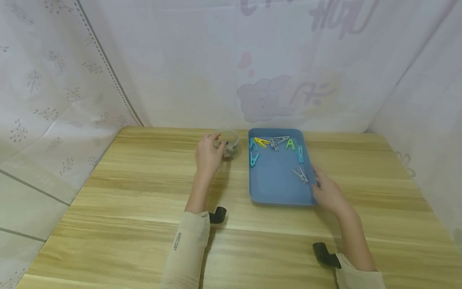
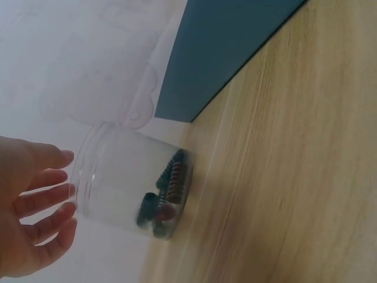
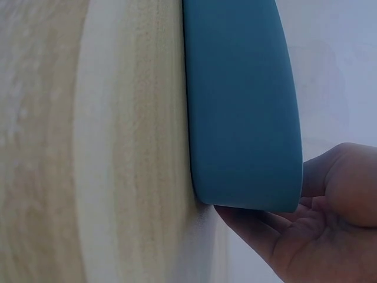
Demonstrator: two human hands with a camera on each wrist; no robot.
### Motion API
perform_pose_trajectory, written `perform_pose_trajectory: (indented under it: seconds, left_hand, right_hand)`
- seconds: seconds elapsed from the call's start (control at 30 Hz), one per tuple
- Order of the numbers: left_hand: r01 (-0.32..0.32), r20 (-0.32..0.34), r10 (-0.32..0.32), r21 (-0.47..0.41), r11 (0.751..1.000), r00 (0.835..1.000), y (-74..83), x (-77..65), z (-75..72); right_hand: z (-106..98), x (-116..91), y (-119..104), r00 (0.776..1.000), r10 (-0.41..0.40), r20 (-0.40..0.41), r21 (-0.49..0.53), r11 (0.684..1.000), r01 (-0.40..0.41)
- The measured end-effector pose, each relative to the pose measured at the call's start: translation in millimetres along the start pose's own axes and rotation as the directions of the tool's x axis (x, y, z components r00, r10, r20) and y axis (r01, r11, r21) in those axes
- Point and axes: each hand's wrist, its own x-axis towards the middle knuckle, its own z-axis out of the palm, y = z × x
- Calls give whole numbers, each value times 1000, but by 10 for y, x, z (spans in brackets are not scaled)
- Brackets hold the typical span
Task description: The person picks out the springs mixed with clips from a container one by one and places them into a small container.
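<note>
A clear round jar (image 2: 121,177) stands on the table, left of a blue tray (image 1: 278,188). Several small ridged, coil-like pieces (image 2: 175,181), dark green and reddish brown, lie at its bottom. My left hand (image 1: 209,154) is at the jar's rim; in the left wrist view its fingers are spread and loosely bent, fingertips right at the rim. With my right hand (image 1: 326,190) I grip the tray's right side near the front corner, thumb at the rim and fingers along the outer wall. The tray holds several clothespins, among them a yellow one (image 1: 261,142) and a grey one (image 1: 300,175).
The wooden table (image 1: 137,200) ends at a printed curtain (image 1: 202,80) behind the jar and tray. Curtains also hang at both sides. Black curved pieces (image 1: 218,215) stick out at both sleeve cuffs.
</note>
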Motion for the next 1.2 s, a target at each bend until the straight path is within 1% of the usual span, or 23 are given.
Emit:
perform_pose_trajectory:
  seconds: [0.1,0.23,0.33,0.4,0.5,0.57,0.63,0.8,0.9,1.03,1.13,1.2]
  left_hand:
    - [-20,-14,20,0,1000,1000,-26,-17,-21]
    - [-68,-30,69,24,997,997,-61,-36,-32]
    - [-97,-42,100,84,992,994,-73,-69,-44]
    - [-119,-41,126,148,982,991,-76,-101,-52]
    - [-154,-28,165,237,959,986,-83,-160,-56]
    - [-170,-17,182,275,946,983,-87,-204,-55]
    - [-177,-10,189,294,939,982,-92,-249,-55]
    - [-172,26,173,323,931,985,-111,-354,-66]
    - [-156,65,142,329,931,988,-131,-420,-77]
    - [-117,127,77,344,932,989,-156,-512,-92]
    - [-95,149,43,361,928,988,-170,-569,-103]
    - [-87,159,30,367,926,987,-178,-600,-107]
  right_hand:
    - [2,11,-3,1000,-7,1,4,1000,7]
    - [-6,24,-1,1000,-9,-2,3,1000,9]
    - [-9,25,-2,1000,-10,-9,-5,1000,10]
    - [-7,25,0,1000,-16,-16,-15,1000,16]
    - [4,19,15,999,-29,-25,-14,999,29]
    - [11,11,30,999,-35,-35,-8,999,35]
    - [19,2,46,998,-41,-46,8,999,42]
    - [35,-18,50,996,-31,-79,33,999,34]
    - [37,-27,40,993,-41,-114,26,999,45]
    - [28,-36,34,979,-89,-184,-34,996,84]
    - [27,-33,24,966,-120,-230,-94,990,100]
    - [27,-31,11,962,-128,-242,-132,986,98]
